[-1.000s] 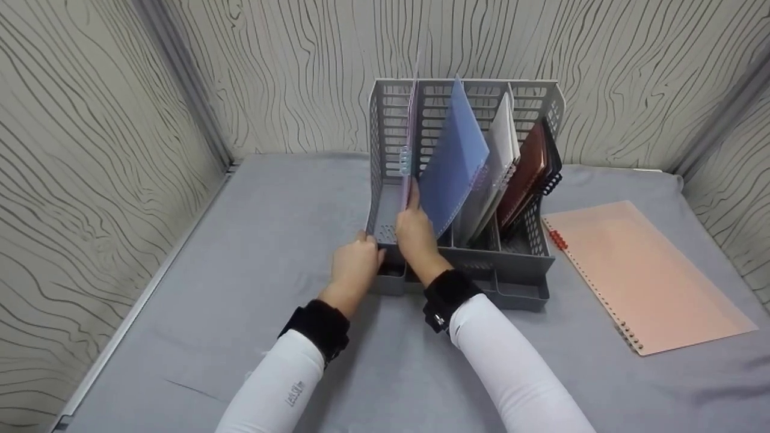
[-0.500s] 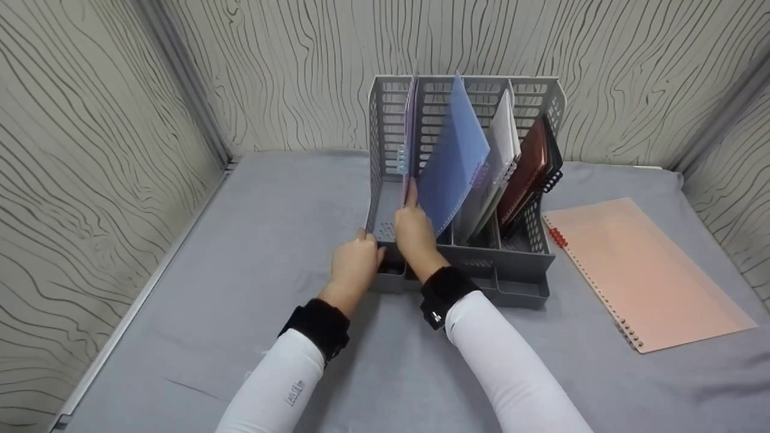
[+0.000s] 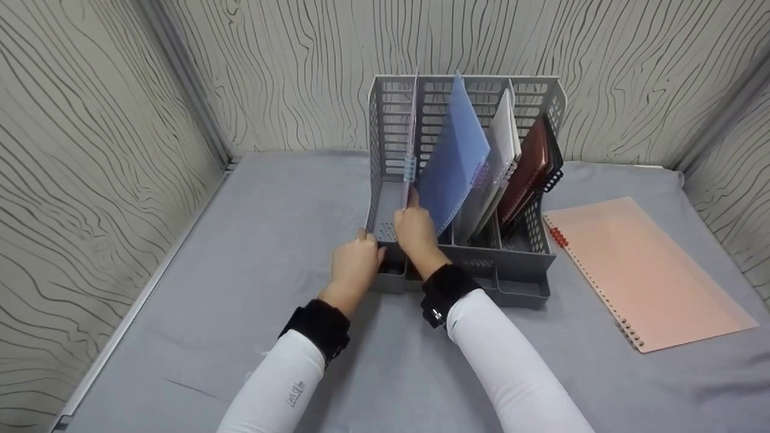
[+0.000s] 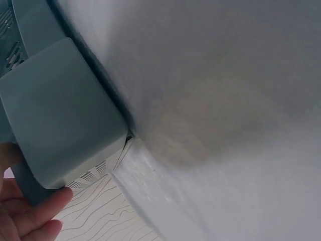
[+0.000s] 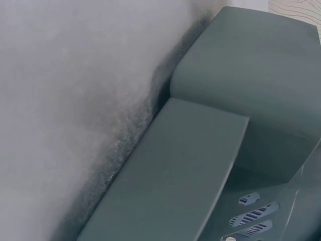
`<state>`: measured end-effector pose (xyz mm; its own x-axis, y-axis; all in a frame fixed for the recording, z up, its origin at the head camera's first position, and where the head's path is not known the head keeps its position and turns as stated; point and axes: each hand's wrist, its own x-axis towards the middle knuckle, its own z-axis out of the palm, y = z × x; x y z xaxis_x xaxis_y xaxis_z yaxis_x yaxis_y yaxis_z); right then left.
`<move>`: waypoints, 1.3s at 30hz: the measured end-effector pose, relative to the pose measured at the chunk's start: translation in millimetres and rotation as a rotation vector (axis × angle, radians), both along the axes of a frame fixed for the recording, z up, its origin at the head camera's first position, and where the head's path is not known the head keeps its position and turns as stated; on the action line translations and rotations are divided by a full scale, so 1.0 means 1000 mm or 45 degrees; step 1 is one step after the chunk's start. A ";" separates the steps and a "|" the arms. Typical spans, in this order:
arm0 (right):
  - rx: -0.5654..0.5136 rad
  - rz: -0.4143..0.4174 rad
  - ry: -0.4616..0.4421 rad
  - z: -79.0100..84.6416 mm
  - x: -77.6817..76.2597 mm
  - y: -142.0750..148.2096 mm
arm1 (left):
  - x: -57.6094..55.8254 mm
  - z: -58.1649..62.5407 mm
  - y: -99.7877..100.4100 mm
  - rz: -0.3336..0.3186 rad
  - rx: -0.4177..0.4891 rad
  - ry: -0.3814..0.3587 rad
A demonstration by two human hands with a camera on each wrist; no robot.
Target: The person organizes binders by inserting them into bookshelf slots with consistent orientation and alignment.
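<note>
A grey desktop file organizer [image 3: 520, 263] stands against the back wall, with upright compartments and small trays along its front. My left hand [image 3: 354, 264] grips its front left corner; in the left wrist view the fingers [image 4: 42, 211] curl round the grey plastic edge. My right hand [image 3: 416, 236] reaches over the front wall and holds the lower front edge of a thin pinkish-purple ring-bound notebook [image 3: 410, 169], upright in the left part of the organizer. The right fingertips are partly hidden behind it. A blue notebook [image 3: 454, 162] leans just to its right.
White notebooks [image 3: 504, 135] and a brown-red notebook [image 3: 529, 165] stand in the right compartments, beside a black one [image 3: 551, 162]. A pink loose-leaf notebook [image 3: 649, 276] with red rings lies flat on the grey cloth [image 3: 271, 210] at the right. Patterned walls enclose the back and sides.
The pinkish-purple notebook has sunk a little and shifted slightly right, with its pale blue rings now lower. The left hand keeps its grip on the organizer's corner.
</note>
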<state>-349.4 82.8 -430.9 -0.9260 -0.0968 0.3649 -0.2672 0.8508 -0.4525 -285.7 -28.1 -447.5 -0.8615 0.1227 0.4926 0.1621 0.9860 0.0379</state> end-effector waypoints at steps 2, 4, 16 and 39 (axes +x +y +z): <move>-0.173 -0.023 -0.058 -0.001 0.000 0.001 | 0.000 0.000 0.001 0.002 0.005 -0.008; -0.284 -0.045 -0.095 -0.001 0.000 0.001 | 0.000 0.000 0.001 0.002 0.008 -0.012; -0.317 -0.057 -0.116 0.000 0.004 0.005 | 0.003 -0.001 0.004 -0.002 -0.010 -0.009; -0.315 0.151 -0.185 0.015 0.037 0.023 | 0.001 0.003 -0.002 -0.036 0.011 -0.038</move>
